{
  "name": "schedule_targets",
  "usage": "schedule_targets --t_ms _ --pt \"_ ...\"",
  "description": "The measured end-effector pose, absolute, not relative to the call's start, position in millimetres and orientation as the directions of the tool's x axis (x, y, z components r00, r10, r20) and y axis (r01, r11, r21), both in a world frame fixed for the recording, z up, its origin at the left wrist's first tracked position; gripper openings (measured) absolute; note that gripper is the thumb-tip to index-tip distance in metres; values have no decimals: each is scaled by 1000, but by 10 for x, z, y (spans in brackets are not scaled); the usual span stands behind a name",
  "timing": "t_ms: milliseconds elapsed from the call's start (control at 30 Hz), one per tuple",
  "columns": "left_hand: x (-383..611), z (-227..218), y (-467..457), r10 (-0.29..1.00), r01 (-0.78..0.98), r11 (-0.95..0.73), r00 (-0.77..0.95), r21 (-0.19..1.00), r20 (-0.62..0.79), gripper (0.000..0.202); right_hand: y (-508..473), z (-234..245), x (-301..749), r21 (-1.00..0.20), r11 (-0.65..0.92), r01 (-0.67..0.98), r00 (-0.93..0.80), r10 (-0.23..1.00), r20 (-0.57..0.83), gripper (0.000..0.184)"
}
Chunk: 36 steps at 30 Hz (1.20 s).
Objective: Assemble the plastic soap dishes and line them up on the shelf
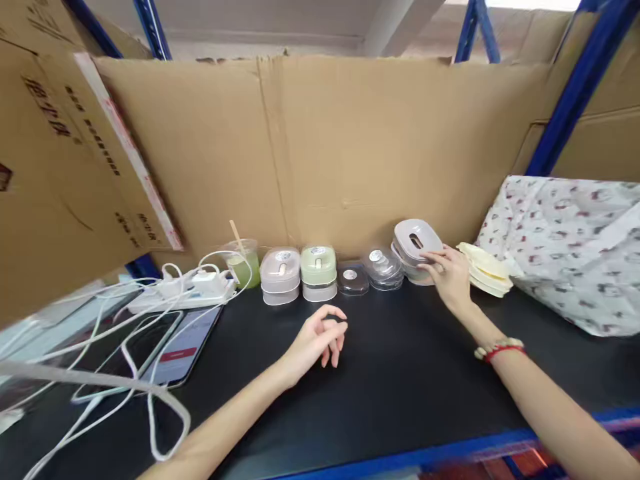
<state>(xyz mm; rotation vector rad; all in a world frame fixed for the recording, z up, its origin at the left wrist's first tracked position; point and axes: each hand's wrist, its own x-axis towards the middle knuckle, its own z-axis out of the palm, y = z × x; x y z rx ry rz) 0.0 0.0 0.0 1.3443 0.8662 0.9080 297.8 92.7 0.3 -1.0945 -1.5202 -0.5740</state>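
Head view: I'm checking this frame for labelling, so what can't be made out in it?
- Right hand: its fingers cover part of the grey lid stack, so the grip is unclear.
- Phone: screen text too small, crossed by white cables.
- Carton: cut off by the left edge, print blurred.

- 2 assembled containers: grey-lidded (281, 275), green-lidded (319, 273)
- 2 clear cups: (353, 279), (383, 268)
- 1 grey lid stack (416, 248)
- 1 cream lid stack (486, 269)
- 1 green drink (243, 264)
- 1 phone (183, 349)
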Motion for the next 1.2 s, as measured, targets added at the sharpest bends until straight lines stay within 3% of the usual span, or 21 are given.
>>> schedule_targets --t_ms 267,433,500,767,833,900,1033,1133,1200 --pt "-10 55 28 940 -89 76 339 993 -42 38 865 61 2995 -281 357 891 90 469 879 26" --pt "4 78 -24 940 -68 113 330 991 -84 35 919 -11 2903 -338 310 889 144 511 847 50" --pt "12 79 -40 937 -62 122 338 991 -95 34 949 -34 2894 -375 316 871 166 529 832 50" --pt "25 -3 14 924 -32 92 374 995 -73 34 986 17 2933 -435 391 811 262 422 868 48" --pt "1 -16 20 932 31 20 361 999 -30 32 988 27 2935 -454 381 805 283 427 859 47" --pt "-27 -8 9 934 184 -168 344 968 96 25 990 30 2932 -474 373 798 295 445 846 45" --pt "52 71 -19 813 443 -566 440 695 382 19 991 34 2917 -505 380 775 313 462 829 44" --pt "361 175 10 764 425 -621 516 659 387 31 986 55 2914 -504 380 775 315 458 831 43" --pt "673 264 72 790 357 -572 484 739 377 43 970 86 2910 -481 399 781 317 409 855 42"
